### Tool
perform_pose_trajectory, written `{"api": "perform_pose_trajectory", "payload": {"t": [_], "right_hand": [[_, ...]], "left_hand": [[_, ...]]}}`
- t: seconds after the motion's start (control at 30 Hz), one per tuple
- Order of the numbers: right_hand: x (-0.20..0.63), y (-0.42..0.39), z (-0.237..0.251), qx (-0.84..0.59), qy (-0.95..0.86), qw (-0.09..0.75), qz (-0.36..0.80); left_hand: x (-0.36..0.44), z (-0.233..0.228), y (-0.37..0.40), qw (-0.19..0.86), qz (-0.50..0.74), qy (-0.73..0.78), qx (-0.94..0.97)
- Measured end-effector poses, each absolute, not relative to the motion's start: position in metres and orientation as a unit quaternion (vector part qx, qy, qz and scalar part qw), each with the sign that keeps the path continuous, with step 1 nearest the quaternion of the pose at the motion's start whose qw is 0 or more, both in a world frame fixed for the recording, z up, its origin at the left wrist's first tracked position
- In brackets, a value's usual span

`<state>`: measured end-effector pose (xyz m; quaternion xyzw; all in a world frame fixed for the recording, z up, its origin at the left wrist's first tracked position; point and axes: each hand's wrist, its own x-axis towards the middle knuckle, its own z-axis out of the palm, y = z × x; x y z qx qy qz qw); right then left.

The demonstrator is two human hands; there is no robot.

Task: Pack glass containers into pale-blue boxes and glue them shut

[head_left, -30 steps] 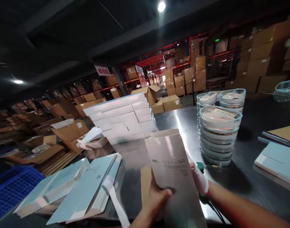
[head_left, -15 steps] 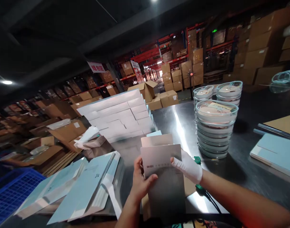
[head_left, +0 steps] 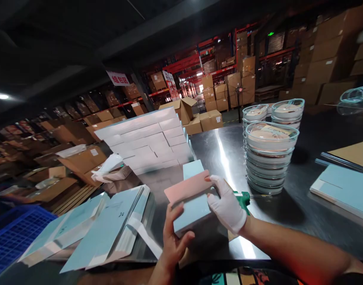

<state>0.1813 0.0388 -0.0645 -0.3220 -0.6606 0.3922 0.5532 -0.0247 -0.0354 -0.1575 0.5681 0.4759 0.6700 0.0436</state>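
Between my hands is a light-blue folding carton (head_left: 193, 213), tilted over the table, with a pinkish flap or card (head_left: 187, 186) at its upper edge. Whether the two are one piece I cannot tell. My bare left hand (head_left: 175, 233) grips the carton's left side, thumb in front. My right hand (head_left: 227, 204), in a white glove, pinches the upper right corner of the pinkish piece, fingertips bare. Just behind that hand lies a green glue gun (head_left: 243, 202), its nozzle pointing right. Another light-blue piece (head_left: 193, 168) lies beyond the carton.
Flat light-blue cartons in stacks (head_left: 110, 221) lie at left, a loose white paper band (head_left: 145, 237) beside them. White boxes (head_left: 148, 142) form a wall behind. Stacked round clear containers (head_left: 270, 166) stand at right, near more light-blue sheets (head_left: 344, 190). A blue crate (head_left: 18, 233) is far left.
The carton has tipped from nearly upright to lying back, its light-blue face now showing. My right hand has moved to the pinkish piece's corner, uncovering more of the glue gun.
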Motion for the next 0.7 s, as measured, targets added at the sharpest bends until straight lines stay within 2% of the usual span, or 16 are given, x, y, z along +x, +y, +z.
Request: {"api": "perform_pose_trajectory", "payload": {"t": [0.07, 0.17, 0.2, 0.27, 0.33, 0.4, 0.47, 0.57, 0.63, 0.7], "right_hand": [[0.186, 0.042, -0.069, -0.288, -0.671, 0.572, 0.375], [0.211, 0.055, -0.077, -0.314, -0.735, 0.524, 0.295], [0.222, 0.061, -0.082, -0.372, -0.761, 0.471, 0.247], [0.245, 0.072, -0.098, -0.515, -0.783, 0.303, 0.174], [0.265, 0.079, -0.121, -0.615, -0.759, 0.135, 0.165], [0.281, 0.084, -0.144, -0.648, -0.73, 0.075, 0.204], [0.294, 0.085, -0.162, -0.642, -0.71, 0.122, 0.261], [0.305, 0.079, -0.172, -0.59, -0.67, 0.262, 0.366], [0.308, 0.068, -0.171, -0.6, -0.631, 0.341, 0.354], [0.308, 0.056, -0.164, -0.609, -0.611, 0.426, 0.273]], "left_hand": [[-0.032, -0.159, -0.041, 0.037, 0.631, 0.488, 0.602], [-0.041, -0.152, -0.047, 0.021, 0.636, 0.516, 0.574], [-0.043, -0.147, -0.048, 0.017, 0.644, 0.527, 0.555], [-0.046, -0.138, -0.049, 0.016, 0.662, 0.544, 0.516], [-0.048, -0.13, -0.048, 0.031, 0.677, 0.551, 0.488], [-0.047, -0.123, -0.046, 0.058, 0.686, 0.552, 0.47], [-0.045, -0.117, -0.044, 0.088, 0.691, 0.551, 0.46], [-0.04, -0.109, -0.039, 0.135, 0.697, 0.542, 0.45], [-0.036, -0.103, -0.036, 0.17, 0.701, 0.53, 0.446], [-0.032, -0.096, -0.032, 0.201, 0.703, 0.517, 0.444]]}}
